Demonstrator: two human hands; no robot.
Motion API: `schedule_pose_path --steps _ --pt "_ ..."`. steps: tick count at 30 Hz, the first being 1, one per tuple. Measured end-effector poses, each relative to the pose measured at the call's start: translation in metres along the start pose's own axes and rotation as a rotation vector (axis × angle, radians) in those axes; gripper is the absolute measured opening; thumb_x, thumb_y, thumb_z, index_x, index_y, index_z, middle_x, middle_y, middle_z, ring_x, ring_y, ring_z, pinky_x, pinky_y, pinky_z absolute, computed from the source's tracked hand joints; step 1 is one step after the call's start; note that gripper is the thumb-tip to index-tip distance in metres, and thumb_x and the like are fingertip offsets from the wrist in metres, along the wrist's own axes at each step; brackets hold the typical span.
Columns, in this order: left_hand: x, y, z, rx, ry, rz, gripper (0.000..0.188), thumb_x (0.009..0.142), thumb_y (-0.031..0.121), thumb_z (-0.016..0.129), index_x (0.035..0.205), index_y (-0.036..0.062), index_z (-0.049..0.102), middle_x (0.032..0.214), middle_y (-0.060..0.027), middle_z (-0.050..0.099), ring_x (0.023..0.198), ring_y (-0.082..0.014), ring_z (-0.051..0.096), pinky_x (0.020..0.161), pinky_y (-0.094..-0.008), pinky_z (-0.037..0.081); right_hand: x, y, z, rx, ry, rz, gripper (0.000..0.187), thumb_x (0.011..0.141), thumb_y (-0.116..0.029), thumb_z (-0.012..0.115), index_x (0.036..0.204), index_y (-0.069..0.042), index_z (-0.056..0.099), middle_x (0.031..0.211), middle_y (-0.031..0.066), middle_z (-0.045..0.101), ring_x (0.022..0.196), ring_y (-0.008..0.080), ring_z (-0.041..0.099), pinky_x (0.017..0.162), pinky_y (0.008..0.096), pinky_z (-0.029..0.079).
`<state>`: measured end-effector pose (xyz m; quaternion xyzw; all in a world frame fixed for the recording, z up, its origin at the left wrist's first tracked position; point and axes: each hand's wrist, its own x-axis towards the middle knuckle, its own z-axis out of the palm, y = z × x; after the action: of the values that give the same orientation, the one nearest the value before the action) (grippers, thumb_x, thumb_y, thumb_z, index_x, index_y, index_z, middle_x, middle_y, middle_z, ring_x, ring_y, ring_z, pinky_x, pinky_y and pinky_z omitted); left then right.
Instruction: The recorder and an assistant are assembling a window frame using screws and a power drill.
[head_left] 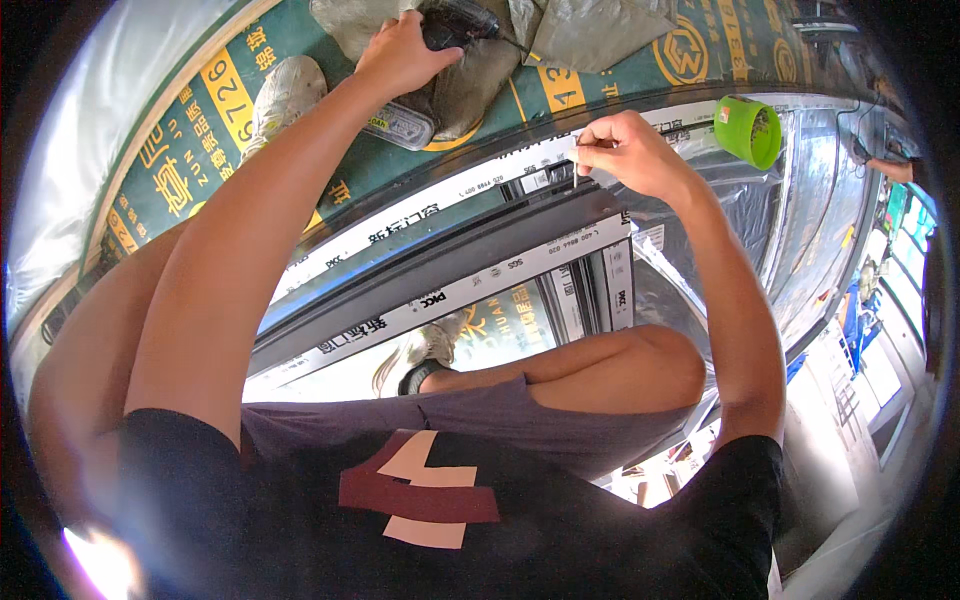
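At the far side, my left hand (400, 58) is closed about the body of a black cordless drill (458, 24), whose bit points right. A battery pack with a pale face (402, 126) shows below my left wrist. My right hand (632, 152) pinches a thin, pale, pin-like piece (575, 165) between thumb and fingers. That piece stands upright at the far right corner of a dark metal window frame (450, 262); its lower tip is too small to make out. White printed protective film covers parts of the frame, which lies in front of my bent legs.
A bright green cup (738, 128) holding small pieces stands right of my right hand. Grey cloth or sacking (600, 38) lies beyond the drill. Green printed sheeting (215, 130) covers the far surface. Film-wrapped panels (800, 230) extend right, where another person's arm (890, 169) shows.
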<state>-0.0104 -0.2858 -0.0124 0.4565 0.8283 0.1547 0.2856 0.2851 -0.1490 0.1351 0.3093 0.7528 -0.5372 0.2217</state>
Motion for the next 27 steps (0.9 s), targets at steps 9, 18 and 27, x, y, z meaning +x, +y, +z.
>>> schedule_pose_path --steps 9,18,27 --pt "0.027 -0.012 0.031 0.035 -0.016 -0.024 0.09 0.075 0.061 0.085 0.126 -0.0096 0.062 0.119 -0.0288 0.071 0.111 -0.0409 0.071 0.097 -0.0484 0.056 0.006 -0.012 0.008 -0.142 -0.046 0.012 0.019 0.092 -0.016 0.07 0.086 0.001 0.074 0.075 0.0054 0.072 0.067 0.0096 0.059 0.063 0.0294 0.045" --pt "0.032 -0.011 0.002 -0.347 -0.175 -0.092 0.055 0.077 0.045 0.089 0.106 0.0009 0.075 0.094 -0.0139 0.076 0.083 -0.0251 0.075 0.076 -0.0413 0.06 -0.004 -0.018 0.017 -0.281 -0.126 0.06 0.024 0.084 -0.021 0.079 0.093 0.002 0.078 0.078 0.0147 0.075 0.072 0.022 0.069 0.07 0.0353 0.053" --pt "0.023 0.075 -0.093 -0.791 -0.714 -0.399 0.038 0.1 0.034 0.07 0.07 0.0117 0.063 0.064 -0.0007 0.055 0.058 -0.0129 0.05 0.058 -0.0325 0.038 -0.005 0.008 0.018 -0.131 -0.114 0.207 0.023 0.08 -0.02 0.08 0.091 0.0 0.078 0.077 0.0096 0.074 0.071 0.015 0.066 0.068 0.0318 0.051"
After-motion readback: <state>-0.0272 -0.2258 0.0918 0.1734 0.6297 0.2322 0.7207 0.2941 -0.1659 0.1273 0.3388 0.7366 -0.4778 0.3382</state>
